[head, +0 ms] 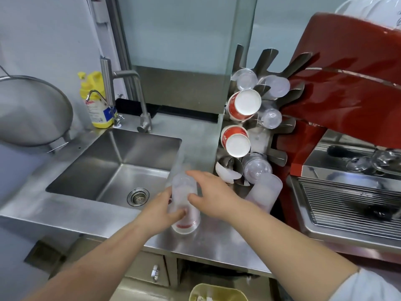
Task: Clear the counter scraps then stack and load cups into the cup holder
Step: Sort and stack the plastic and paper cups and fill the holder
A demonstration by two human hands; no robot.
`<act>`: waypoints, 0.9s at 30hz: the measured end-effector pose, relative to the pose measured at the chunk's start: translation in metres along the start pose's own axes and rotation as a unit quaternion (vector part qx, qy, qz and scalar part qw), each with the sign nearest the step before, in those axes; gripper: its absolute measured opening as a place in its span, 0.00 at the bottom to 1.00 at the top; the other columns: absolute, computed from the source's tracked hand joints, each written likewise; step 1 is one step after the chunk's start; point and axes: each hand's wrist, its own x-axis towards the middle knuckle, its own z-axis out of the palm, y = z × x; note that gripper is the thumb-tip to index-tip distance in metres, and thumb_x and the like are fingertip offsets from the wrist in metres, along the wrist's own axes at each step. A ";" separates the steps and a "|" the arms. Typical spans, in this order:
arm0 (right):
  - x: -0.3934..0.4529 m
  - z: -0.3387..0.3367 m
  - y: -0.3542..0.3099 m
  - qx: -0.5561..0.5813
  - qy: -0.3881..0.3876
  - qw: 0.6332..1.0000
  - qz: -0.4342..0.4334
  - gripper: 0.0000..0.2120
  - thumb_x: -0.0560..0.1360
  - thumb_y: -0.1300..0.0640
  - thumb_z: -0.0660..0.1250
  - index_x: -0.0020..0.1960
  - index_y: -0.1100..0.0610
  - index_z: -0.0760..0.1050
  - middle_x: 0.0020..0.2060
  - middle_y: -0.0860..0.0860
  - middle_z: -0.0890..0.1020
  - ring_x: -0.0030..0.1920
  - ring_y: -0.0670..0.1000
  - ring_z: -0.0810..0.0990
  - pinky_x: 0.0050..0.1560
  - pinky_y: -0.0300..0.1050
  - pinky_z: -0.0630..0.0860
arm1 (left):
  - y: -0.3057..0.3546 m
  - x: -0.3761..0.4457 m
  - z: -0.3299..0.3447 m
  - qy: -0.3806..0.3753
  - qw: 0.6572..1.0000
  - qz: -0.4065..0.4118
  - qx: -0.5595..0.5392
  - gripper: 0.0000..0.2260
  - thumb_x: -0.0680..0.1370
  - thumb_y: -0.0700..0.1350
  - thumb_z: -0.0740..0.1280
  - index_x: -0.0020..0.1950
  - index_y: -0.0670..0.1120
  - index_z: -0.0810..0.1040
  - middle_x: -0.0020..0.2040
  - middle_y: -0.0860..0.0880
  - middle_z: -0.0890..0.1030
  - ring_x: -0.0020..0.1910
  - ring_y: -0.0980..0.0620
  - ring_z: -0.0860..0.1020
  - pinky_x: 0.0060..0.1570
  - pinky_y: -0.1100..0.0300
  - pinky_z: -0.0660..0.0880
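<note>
A stack of frosted clear plastic cups (pixel 184 200) with a red band near its rim lies over the steel counter (pixel 201 242), just right of the sink. My left hand (pixel 160 211) grips the stack from the left side. My right hand (pixel 211 194) closes over its top from the right. A second frosted cup stack (pixel 263 192) leans at the foot of the metal cup holder (pixel 277 156). The holder's slots carry red paper cups (pixel 243 105), a second lot of red paper cups (pixel 235 140) and clear plastic cups (pixel 258 168).
A steel sink (pixel 121 166) with a drain lies to the left, with a tap (pixel 130 94), a yellow bottle (pixel 95 98) and a hanging strainer (pixel 32 109). A red espresso machine (pixel 338 101) with a drip grate stands right. A yellowish bin (pixel 217 292) sits below the counter.
</note>
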 end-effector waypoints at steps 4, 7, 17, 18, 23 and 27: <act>0.004 0.008 0.004 0.037 -0.003 0.999 0.003 0.34 0.74 0.53 0.67 0.77 0.51 0.58 0.72 0.51 0.69 0.72 0.51 0.65 0.66 0.41 0.63 | -0.008 -0.002 0.011 0.010 0.999 -0.020 -0.024 0.28 0.65 0.58 0.69 0.64 0.60 0.70 0.59 0.55 0.78 0.59 0.56 0.76 0.57 0.50 0.77; 0.007 0.016 0.004 0.075 -0.001 0.997 0.034 0.39 0.72 0.52 0.69 0.78 0.48 0.55 0.73 0.52 0.67 0.72 0.52 0.65 0.65 0.39 0.62 | -0.012 0.000 0.017 0.013 0.999 -0.014 -0.030 0.25 0.65 0.55 0.71 0.60 0.61 0.68 0.60 0.54 0.77 0.60 0.55 0.75 0.57 0.57 0.74; 0.005 0.036 -0.015 0.175 0.083 0.968 0.162 0.38 0.68 0.52 0.74 0.73 0.44 0.61 0.66 0.43 0.74 0.65 0.46 0.74 0.66 0.44 0.71 | -0.054 0.033 0.017 -0.071 0.994 0.070 -0.046 0.29 0.65 0.57 0.74 0.65 0.60 0.71 0.61 0.57 0.77 0.62 0.56 0.75 0.60 0.48 0.75; 0.003 0.038 -0.017 0.182 0.092 0.964 0.173 0.38 0.67 0.52 0.75 0.72 0.43 0.62 0.65 0.43 0.75 0.64 0.46 0.74 0.65 0.45 0.72 | -0.056 0.036 0.017 -0.084 0.992 0.081 -0.046 0.30 0.65 0.57 0.74 0.66 0.59 0.70 0.62 0.56 0.76 0.62 0.56 0.75 0.60 0.49 0.75; -0.007 0.049 -0.022 0.220 0.146 0.940 0.215 0.37 0.64 0.49 0.73 0.70 0.40 0.63 0.61 0.38 0.76 0.62 0.42 0.76 0.63 0.47 0.75 | -0.057 0.038 0.018 -0.123 0.983 0.121 -0.058 0.31 0.66 0.58 0.74 0.68 0.60 0.69 0.62 0.57 0.76 0.64 0.56 0.74 0.62 0.50 0.74; -0.015 0.052 -0.023 0.243 0.180 0.927 0.223 0.30 0.65 0.56 0.74 0.63 0.39 0.69 0.55 0.35 0.78 0.57 0.39 0.78 0.58 0.45 0.78 | -0.057 0.038 0.016 -0.135 0.979 0.139 -0.066 0.33 0.67 0.58 0.74 0.70 0.61 0.67 0.64 0.56 0.75 0.64 0.57 0.74 0.62 0.50 0.74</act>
